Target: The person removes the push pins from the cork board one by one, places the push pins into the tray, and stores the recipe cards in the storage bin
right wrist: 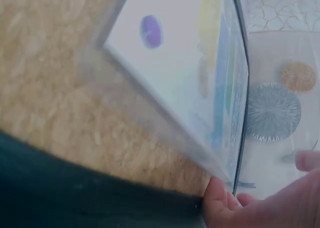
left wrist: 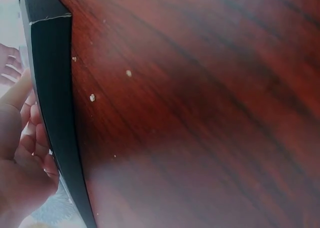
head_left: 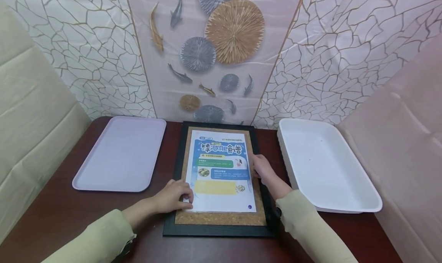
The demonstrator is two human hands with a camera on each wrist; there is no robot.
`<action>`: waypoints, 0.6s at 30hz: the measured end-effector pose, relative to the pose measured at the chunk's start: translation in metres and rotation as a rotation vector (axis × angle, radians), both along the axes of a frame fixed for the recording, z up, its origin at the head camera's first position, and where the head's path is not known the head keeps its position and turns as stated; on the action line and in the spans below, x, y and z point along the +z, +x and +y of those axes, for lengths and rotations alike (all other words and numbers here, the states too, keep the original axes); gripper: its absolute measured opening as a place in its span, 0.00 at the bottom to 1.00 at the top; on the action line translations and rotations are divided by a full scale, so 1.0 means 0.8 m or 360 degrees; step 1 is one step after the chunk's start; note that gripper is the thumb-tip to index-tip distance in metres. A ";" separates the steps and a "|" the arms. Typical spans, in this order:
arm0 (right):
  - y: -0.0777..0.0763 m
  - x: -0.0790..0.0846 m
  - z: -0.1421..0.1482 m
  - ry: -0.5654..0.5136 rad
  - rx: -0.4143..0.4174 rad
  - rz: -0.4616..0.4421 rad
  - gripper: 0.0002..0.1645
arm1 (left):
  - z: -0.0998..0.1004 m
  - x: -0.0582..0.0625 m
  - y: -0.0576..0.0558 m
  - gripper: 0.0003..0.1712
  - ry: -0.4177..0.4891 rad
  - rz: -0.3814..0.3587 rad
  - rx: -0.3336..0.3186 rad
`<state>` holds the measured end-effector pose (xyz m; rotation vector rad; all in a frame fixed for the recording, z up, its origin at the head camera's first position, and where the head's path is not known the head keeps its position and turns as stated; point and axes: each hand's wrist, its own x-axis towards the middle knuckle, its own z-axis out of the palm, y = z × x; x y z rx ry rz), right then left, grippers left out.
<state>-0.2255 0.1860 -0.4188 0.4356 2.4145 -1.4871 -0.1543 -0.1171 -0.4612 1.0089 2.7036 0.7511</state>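
Note:
A laminated printed sheet (head_left: pixel 221 199) with a blue heading and coloured panels lies on a cork board (head_left: pixel 221 218) that has a black frame (head_left: pixel 217 230). Near the sheet's lower left corner, my left hand (head_left: pixel 172 196) rests with its fingertips and thumb right at the edge. My right hand (head_left: pixel 264 170) reaches over the frame's right side, fingertips against the sheet's right edge. In the right wrist view, bent fingers of the right hand (right wrist: pixel 265 205) meet the edge of the laminated sheet (right wrist: pixel 175 77). The left hand (left wrist: pixel 22 163) shows past the frame side (left wrist: pixel 57 97), fingers loosely bent.
A pale lilac tray (head_left: pixel 121 152) lies flat at the left on the dark red-brown table (head_left: pixel 145 238). At the right is a deep white tray (head_left: pixel 328 167). A patterned cloth (head_left: pixel 235 36) hangs behind the table. Small pale crumbs (left wrist: pixel 128 73) lie beside the frame.

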 end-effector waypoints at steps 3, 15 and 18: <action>-0.002 -0.007 0.001 0.0165 -0.0005 -0.0071 0.31 | 0.000 0.001 -0.001 0.08 -0.0017 0.0002 -0.0008; -0.014 -0.021 0.013 0.0450 0.0097 0.0002 0.24 | -0.002 0.003 -0.006 0.05 -0.0023 -0.0042 -0.0039; -0.014 -0.024 0.016 0.0458 0.0095 -0.0009 0.24 | -0.001 0.004 -0.006 0.04 -0.0023 -0.0063 -0.0044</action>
